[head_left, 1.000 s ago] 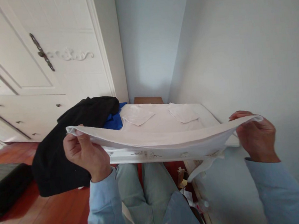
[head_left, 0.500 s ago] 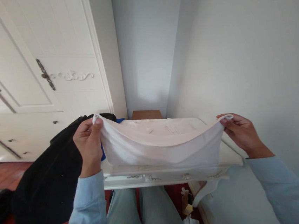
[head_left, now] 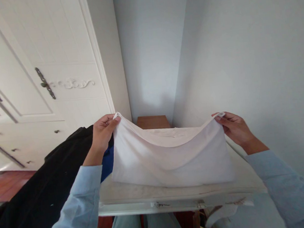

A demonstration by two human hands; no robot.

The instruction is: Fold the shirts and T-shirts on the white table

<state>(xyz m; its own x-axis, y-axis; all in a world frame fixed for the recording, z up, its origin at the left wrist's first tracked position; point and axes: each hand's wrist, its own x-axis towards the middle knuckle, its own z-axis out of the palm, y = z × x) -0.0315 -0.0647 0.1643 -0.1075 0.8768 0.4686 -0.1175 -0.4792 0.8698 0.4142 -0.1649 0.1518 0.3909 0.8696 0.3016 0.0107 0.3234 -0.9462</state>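
A white cloth (head_left: 170,166) hangs between my two hands, its top edge sagging in the middle and its lower edge just over the white table (head_left: 138,196). My left hand (head_left: 105,131) pinches the cloth's upper left corner between thumb and fingers. At the upper right corner, my right hand (head_left: 232,126) grips the fabric the same way. Part of the tabletop behind the cloth is hidden by it.
Black fabric (head_left: 45,181) lies to the left, with a blue piece (head_left: 107,165) beside it. A white wardrobe (head_left: 70,46) stands at the back left. Behind the table is a brown box (head_left: 153,122); a pale wall (head_left: 255,46) rises on the right.
My hands have come closer together, the left one moving right, so the cloth sags more and hangs lower in view. The table appears larger and lower as the camera view shifted.
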